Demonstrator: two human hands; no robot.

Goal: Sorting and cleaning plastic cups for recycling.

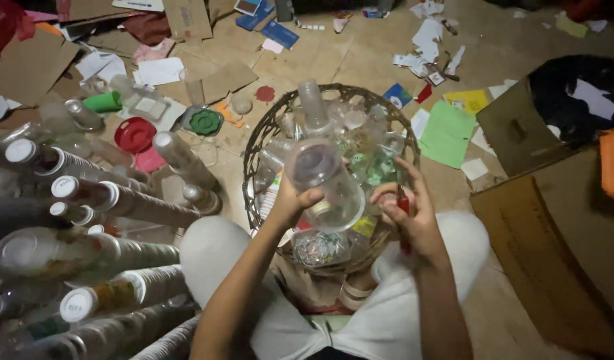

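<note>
Left hand (295,200) wraps around a clear plastic cup (325,183) above the wire basket's (253,167) near rim; light, thin-walled, crushable, best held mid-wall. Right hand (413,217) pinches a red tool (404,205).

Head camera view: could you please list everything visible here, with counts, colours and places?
Clear plastic cup: one, transparent, held over the basket.
Wire basket: one, dark, centre floor, filled with clear cups.
Stacked cups: many long stacks, clear and white, lying at left.
Red lid: one, red, floor left of the basket.
Green lid: one, green, beside the red lid.
Green paper: one sheet, green, right of the basket.
Cardboard box: one, brown, at right.
Paper scraps: several, white, top floor.
Left hand: grips the clear plastic cup.
Right hand: holds a small red thing, too hidden to identify.
</note>
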